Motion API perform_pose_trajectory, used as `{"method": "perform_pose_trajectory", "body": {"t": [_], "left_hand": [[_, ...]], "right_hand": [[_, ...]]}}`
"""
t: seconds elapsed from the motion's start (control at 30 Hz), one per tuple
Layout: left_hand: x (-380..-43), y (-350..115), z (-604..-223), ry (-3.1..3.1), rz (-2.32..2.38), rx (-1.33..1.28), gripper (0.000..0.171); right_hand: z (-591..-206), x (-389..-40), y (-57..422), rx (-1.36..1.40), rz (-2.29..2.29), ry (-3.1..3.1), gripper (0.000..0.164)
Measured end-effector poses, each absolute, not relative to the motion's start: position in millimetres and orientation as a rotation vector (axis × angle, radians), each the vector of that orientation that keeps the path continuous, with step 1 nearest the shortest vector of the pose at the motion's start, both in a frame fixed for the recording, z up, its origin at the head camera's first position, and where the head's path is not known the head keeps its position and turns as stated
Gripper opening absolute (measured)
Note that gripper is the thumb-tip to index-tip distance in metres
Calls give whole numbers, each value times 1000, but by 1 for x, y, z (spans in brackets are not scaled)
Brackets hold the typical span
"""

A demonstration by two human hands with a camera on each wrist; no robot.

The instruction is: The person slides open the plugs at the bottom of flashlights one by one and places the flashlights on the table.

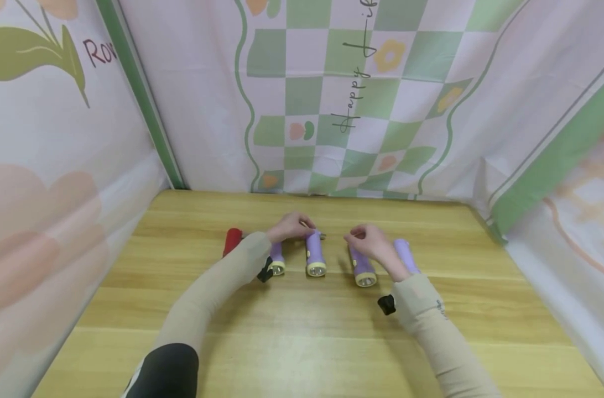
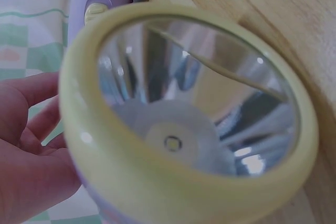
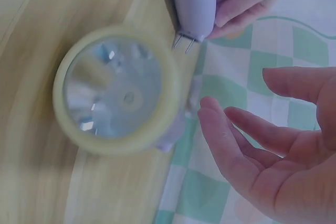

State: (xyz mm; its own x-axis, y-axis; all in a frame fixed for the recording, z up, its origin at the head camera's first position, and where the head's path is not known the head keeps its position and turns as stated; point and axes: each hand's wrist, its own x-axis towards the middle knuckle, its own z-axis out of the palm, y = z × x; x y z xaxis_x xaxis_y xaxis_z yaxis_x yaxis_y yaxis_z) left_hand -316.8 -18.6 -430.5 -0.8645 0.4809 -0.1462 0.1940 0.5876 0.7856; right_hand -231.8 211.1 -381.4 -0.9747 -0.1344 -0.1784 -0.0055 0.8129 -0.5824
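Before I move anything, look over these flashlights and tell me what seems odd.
The purple flashlight at the left hand has bare metal prongs sticking out of its tail end, like an unfolded plug. No spill or damage shows.

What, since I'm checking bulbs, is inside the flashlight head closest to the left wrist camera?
Inside the flashlight head sit a shiny reflector and a small square emitter. The reflector hides whatever lies behind.
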Motion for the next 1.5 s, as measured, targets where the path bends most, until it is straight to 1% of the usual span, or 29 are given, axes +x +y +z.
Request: {"method": "perform_pose_trajectory", "body": {"t": [0.27, 0.8, 1.1, 1.5], "left_hand": [[-317, -18, -431, 2466, 1174, 540, 29], [-313, -19, -428, 2471, 1197, 528, 26], [-315, -18, -428, 2458, 1189, 520, 29], [-314, -19, -427, 2445, 1202, 482, 28]], "right_hand": [[-386, -229, 227, -109, -896, 2821, 50], [-392, -221, 239, -74, -843, 2860, 52], [-398, -218, 243, -84, -842, 2855, 52], [-402, -215, 244, -72, -830, 2835, 53]]}}
